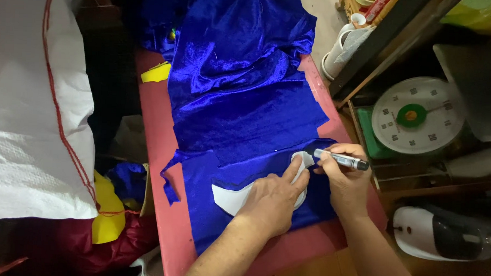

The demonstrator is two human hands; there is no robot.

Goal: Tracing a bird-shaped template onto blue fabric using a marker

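Near the counter's right edge, right hand [348, 182] in a clenched grip on a marker [341, 159], barrel lying almost flat, tip toward the upper end of a white paper pattern [228, 198]. Tip contact hidden by the fingers, cannot tell if it touches. Left hand [273, 201] not gripping anything: palm down, fingers spread, pressing the pattern flat onto blue shiny fabric [245, 132]. Pattern is curved, lower-left end sticking out from under the hand, sitting on the fabric's near portion, toward the counter's near edge.

To do it well, judging from this: keep the left fingertips close beside the marker tip so the paper edge cannot lift or slide on the slippery cloth; ride the tip against the paper's edge, light pressure, so the fabric does not drag or bunch.

Fabric piles up in folds at the counter's far end. Red counter [155, 146] bare along its left edge, yellow scrap [155, 73] there. White woven sack [29, 103] left of the counter; dial scale [417, 117] right of it.
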